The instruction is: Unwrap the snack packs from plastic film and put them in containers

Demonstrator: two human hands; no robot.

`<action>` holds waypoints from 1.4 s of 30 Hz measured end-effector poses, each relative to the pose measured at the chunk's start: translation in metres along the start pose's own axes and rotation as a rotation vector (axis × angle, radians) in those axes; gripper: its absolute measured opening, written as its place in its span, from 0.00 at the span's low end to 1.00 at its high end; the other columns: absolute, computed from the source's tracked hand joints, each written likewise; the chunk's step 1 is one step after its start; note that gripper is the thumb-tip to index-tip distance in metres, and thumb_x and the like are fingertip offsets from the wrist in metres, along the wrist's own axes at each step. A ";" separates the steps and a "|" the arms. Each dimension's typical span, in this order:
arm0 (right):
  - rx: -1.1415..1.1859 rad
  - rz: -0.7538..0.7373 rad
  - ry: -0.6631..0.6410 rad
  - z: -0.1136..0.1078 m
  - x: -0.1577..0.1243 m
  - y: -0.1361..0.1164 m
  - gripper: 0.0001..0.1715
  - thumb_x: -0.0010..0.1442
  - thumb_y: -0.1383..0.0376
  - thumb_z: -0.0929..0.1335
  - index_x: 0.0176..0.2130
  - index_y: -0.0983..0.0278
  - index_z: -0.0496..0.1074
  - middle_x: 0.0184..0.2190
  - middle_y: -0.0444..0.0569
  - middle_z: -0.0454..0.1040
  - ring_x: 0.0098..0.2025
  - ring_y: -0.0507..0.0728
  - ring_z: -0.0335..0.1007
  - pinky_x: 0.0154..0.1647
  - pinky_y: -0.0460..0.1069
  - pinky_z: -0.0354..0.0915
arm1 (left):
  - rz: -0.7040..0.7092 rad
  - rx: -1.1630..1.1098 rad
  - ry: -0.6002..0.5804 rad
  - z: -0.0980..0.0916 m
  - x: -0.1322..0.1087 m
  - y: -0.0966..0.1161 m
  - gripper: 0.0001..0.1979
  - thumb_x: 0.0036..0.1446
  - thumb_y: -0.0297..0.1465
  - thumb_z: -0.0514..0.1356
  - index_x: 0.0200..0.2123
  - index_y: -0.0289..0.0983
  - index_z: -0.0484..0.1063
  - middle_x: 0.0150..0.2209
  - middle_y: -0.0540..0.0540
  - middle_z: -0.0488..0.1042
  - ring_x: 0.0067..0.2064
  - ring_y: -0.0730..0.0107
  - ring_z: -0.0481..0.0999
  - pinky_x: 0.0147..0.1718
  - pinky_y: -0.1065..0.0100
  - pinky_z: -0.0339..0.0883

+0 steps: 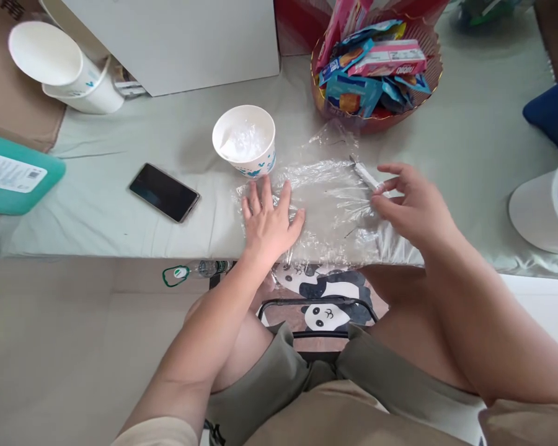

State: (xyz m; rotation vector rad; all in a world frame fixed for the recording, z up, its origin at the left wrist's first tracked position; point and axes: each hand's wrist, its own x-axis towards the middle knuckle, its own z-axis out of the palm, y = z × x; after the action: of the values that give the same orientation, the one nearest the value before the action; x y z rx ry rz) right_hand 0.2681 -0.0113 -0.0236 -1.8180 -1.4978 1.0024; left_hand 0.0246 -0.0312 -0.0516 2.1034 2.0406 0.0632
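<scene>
A sheet of clear plastic film point(330, 192) lies crinkled on the cloth-covered table. My left hand point(270, 220) rests flat on its left side, fingers spread, just in front of a white paper cup point(253, 164) with blue prints. Crumpled clear plastic point(245, 139) sits inside that cup. Over the film's right side, my right hand point(409, 201) pinches the near end of a small white craft knife point(366, 176) between thumb and fingers. Its thin dark tip points away to the upper left, touching or close to the film; I cannot tell which.
A black phone point(164, 192) lies left of the cup. Behind the film stands a red-rimmed basket point(376, 124) of packaged snacks. Stacked paper cups point(84, 93), a white box point(190, 43) and a teal container point(18, 176) are at left; a white bucket point(534, 210) is at right.
</scene>
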 end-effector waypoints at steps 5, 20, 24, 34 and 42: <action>-0.079 -0.046 0.181 -0.007 0.003 -0.012 0.29 0.50 0.74 0.65 0.49 0.58 0.79 0.46 0.49 0.82 0.19 0.46 0.61 0.19 0.46 0.56 | -0.049 -0.039 -0.033 -0.015 -0.013 0.011 0.36 0.67 0.48 0.54 0.74 0.42 0.57 0.76 0.31 0.52 0.75 0.23 0.50 0.64 0.26 0.55; -0.399 -0.519 0.507 -0.015 0.003 0.006 0.20 0.59 0.74 0.65 0.47 0.57 0.77 0.51 0.58 0.75 0.53 0.67 0.74 0.53 0.64 0.71 | -0.118 -0.209 0.097 -0.028 0.015 -0.028 0.26 0.62 0.28 0.58 0.64 0.40 0.68 0.49 0.39 0.82 0.49 0.50 0.82 0.48 0.52 0.75; -0.301 -0.955 0.239 0.004 -0.033 -0.014 0.24 0.58 0.73 0.63 0.52 0.57 0.73 0.48 0.54 0.79 0.53 0.66 0.76 0.56 0.65 0.70 | -0.112 -0.219 0.110 -0.030 0.016 -0.027 0.22 0.63 0.27 0.55 0.60 0.40 0.71 0.45 0.42 0.83 0.43 0.54 0.83 0.45 0.56 0.73; -0.394 -1.119 -0.119 0.041 -0.036 -0.001 0.08 0.68 0.68 0.66 0.44 0.58 0.74 0.34 0.47 0.76 0.36 0.56 0.74 0.50 0.56 0.72 | -0.168 -0.436 0.211 -0.026 0.015 -0.048 0.16 0.61 0.28 0.59 0.52 0.42 0.74 0.38 0.49 0.79 0.26 0.73 0.69 0.37 0.65 0.68; -0.086 -0.978 -0.469 0.013 -0.024 0.019 0.10 0.55 0.73 0.63 0.34 0.58 0.66 0.45 0.50 0.82 0.45 0.59 0.81 0.60 0.62 0.72 | -0.282 -0.699 0.079 -0.018 0.017 -0.074 0.14 0.57 0.31 0.60 0.47 0.40 0.73 0.32 0.52 0.73 0.24 0.76 0.64 0.28 0.70 0.62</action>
State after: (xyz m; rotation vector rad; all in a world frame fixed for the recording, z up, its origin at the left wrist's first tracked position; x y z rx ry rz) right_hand 0.2655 -0.0391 -0.0415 -0.6725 -2.3631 0.8543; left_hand -0.0510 -0.0105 -0.0493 1.3982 1.9428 0.7088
